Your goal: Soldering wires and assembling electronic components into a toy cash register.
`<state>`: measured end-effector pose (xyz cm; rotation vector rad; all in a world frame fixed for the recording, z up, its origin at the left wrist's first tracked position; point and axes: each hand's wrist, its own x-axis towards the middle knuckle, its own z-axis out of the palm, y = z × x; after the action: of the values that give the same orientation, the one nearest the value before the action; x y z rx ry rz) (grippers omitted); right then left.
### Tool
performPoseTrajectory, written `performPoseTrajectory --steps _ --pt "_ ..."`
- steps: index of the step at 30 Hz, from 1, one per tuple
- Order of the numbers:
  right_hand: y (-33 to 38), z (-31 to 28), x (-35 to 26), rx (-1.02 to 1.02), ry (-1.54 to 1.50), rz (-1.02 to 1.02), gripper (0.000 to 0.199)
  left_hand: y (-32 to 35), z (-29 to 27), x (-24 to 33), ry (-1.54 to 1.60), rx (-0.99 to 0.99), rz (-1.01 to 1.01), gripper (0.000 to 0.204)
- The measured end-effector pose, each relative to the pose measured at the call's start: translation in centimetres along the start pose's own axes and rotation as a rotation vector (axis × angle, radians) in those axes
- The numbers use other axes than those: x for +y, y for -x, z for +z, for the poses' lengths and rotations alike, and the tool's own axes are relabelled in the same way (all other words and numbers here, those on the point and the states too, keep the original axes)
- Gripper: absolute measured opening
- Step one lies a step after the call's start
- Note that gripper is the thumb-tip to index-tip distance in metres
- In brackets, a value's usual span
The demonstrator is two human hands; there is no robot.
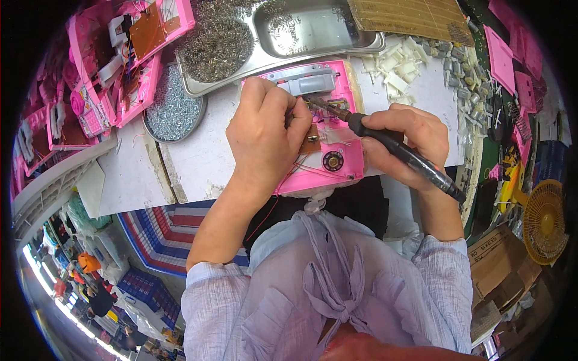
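Note:
A pink plastic housing (353, 153) lies on the white table in front of me. Inside it are a grey plastic part (312, 84), a small brown circuit board (311, 142), thin wires and a round black speaker (333, 160). My right hand (415, 135) grips a soldering iron (402, 151) by its black handle. The iron's metal tip points left, close below the grey part and beside my left fingertips. My left hand (265, 123) is closed in a pinch over the left side of the housing; whatever its fingers hold is hidden.
Behind the housing stands a metal tray (244, 78) with many small springs. A round dish of screws (174, 105) is at the left, near stacked pink housings (90, 72). White plastic pieces (397, 69) and small grey motor-like parts (466, 90) lie at the right, with a yellow fan (543, 222) beyond.

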<state>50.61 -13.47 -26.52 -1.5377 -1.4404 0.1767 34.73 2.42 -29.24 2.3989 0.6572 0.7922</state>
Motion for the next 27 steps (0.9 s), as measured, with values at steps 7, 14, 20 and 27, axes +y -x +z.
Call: performPoseTrajectory --steps 7,14,20,27 --pt "0.9 -1.4 -0.9 -0.009 -0.004 -0.007 0.032 0.0 0.1 -0.1 0.024 0.003 0.007 0.016" --pt "2.3 -2.6 -1.4 0.041 -0.014 0.003 0.033 0.2 0.3 -0.4 0.008 0.033 0.046 0.018" --pt "2.7 -3.0 -1.1 0.063 0.022 0.012 0.033 0.1 0.3 -0.3 0.0 0.039 0.047 0.018" --pt "3.4 -3.7 -1.1 0.102 0.019 0.073 0.032 0.2 -0.4 -0.4 -0.017 0.022 0.03 0.016"
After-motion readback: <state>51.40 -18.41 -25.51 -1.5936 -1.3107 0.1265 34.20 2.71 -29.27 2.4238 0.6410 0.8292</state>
